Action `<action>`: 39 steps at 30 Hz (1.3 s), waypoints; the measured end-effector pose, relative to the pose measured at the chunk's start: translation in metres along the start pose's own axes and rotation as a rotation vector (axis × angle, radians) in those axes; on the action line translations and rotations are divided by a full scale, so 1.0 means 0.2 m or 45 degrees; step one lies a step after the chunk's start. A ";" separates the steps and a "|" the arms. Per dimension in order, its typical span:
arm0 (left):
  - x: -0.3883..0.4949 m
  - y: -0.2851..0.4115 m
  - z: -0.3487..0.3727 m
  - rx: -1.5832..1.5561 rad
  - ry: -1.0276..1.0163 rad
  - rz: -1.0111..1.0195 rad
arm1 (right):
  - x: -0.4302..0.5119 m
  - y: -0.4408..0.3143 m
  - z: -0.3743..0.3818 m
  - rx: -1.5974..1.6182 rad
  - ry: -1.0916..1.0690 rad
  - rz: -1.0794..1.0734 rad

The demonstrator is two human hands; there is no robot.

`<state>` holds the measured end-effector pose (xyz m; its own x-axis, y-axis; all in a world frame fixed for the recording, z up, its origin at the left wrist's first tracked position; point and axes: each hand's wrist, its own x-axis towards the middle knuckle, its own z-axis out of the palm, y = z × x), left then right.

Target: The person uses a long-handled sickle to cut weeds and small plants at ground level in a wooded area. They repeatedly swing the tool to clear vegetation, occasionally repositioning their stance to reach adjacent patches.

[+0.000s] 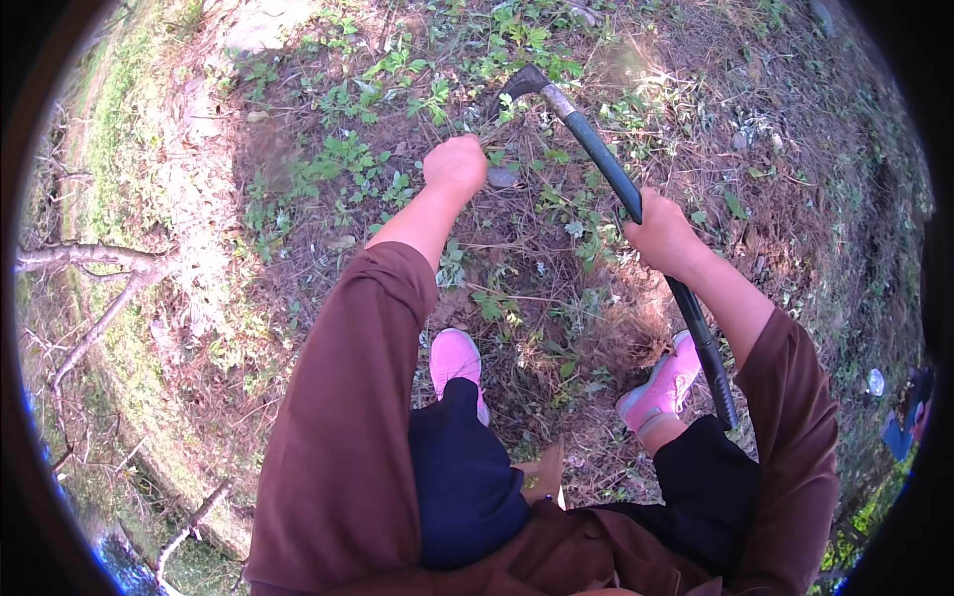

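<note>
My right hand [659,231] is wrapped around the middle of a sickle's long dark-green handle [607,160]. The sickle's curved dark blade [522,80] is at the far end, low among the weeds, its tip pointing left. Just in front of that tip, my left hand [456,165] is closed in a fist. Thin plant stems [496,132] run from the fist toward the blade; what lies inside the fingers is hidden. Leafy green weeds [346,156] grow left of my left hand. A flat grey stone [502,177] lies just right of its wrist.
My pink shoes [455,356] stand apart on soil and dry grass. Beneath me, part of a wooden seat or frame [550,473] shows between my legs. Bare branches [97,257] reach in at left. A blue item [902,428] and a small shiny piece [875,382] lie at right.
</note>
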<state>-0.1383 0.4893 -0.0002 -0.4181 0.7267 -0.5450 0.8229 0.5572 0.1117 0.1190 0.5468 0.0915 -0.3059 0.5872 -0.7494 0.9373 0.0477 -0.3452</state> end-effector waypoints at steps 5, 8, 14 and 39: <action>-0.01 0.01 0.00 -0.011 0.004 -0.020 | -0.06 -0.08 -0.04 -0.119 0.102 -0.106; -0.03 -0.01 -0.01 -0.034 -0.025 -0.022 | -0.13 -0.10 -0.05 -0.256 0.146 -0.154; -0.05 -0.02 -0.03 -0.051 -0.082 0.036 | -0.13 -0.11 -0.05 -0.206 0.193 -0.190; -0.04 -0.05 0.04 -0.023 0.030 0.048 | -0.09 -0.15 -0.11 -0.145 0.511 -0.362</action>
<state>-0.1393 0.4748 -0.0026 -0.3959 0.7566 -0.5204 0.8312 0.5362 0.1471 0.0991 0.5536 0.1277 -0.4843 0.8016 -0.3506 0.8453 0.3254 -0.4238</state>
